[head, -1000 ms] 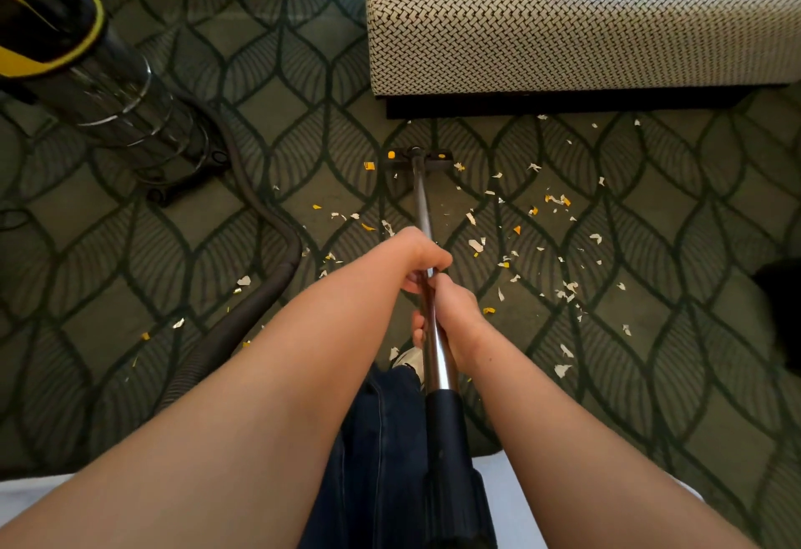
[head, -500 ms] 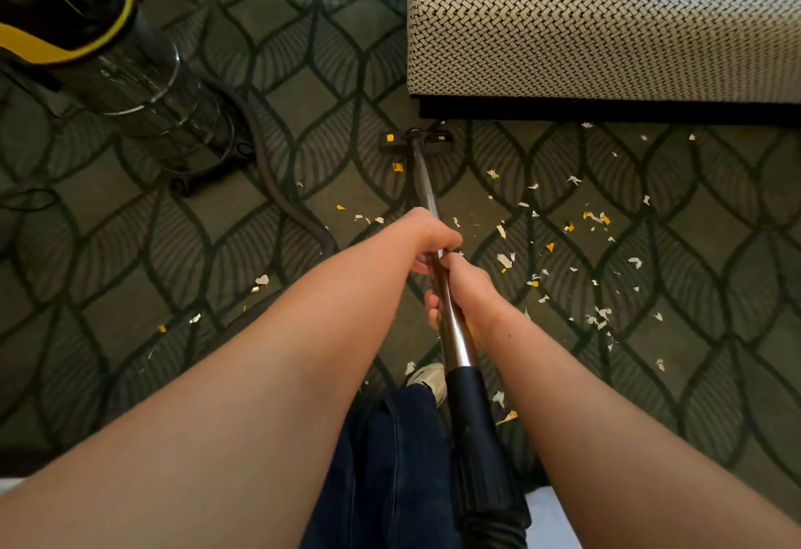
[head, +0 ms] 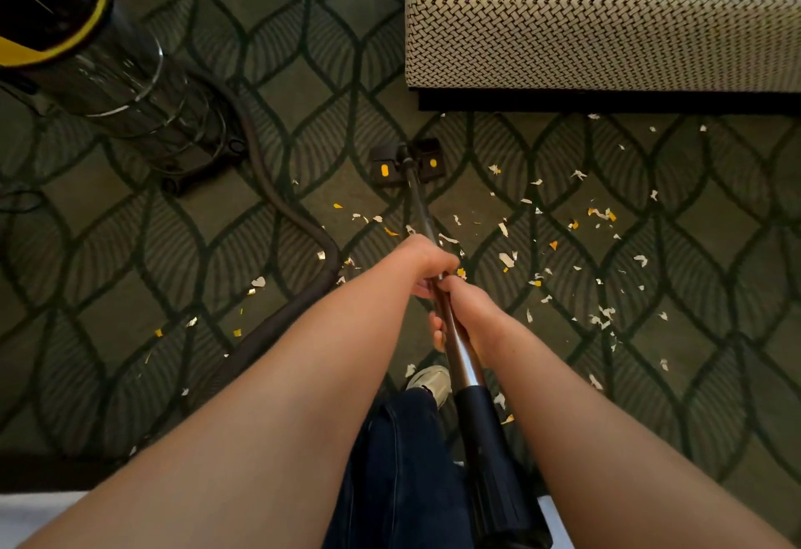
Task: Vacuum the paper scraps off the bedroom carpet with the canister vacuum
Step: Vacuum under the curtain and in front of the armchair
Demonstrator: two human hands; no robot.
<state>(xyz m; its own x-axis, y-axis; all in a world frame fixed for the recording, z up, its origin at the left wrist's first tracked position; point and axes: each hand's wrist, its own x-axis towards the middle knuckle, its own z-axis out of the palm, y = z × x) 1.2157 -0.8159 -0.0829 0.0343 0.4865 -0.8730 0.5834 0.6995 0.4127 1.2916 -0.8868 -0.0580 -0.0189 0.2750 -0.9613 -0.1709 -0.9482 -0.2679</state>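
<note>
paper scraps (head: pixel 506 260), canister (head: pixel 125 84) and floor head (head: pixel 407 162) lie on patterned carpet (head: pixel 715 375).

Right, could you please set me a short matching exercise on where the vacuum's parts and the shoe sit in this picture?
Things:
1. canister
2. floor nozzle
3. hose
4. shoe

Places:
A. close beside the wand, at the end of the trouser leg
B. upper left, with a yellow band
C. just short of a corner of the woven bench
D. snaking across the carpet, left of the wand

Pairs: 1-B, 2-C, 3-D, 4-A.
</note>
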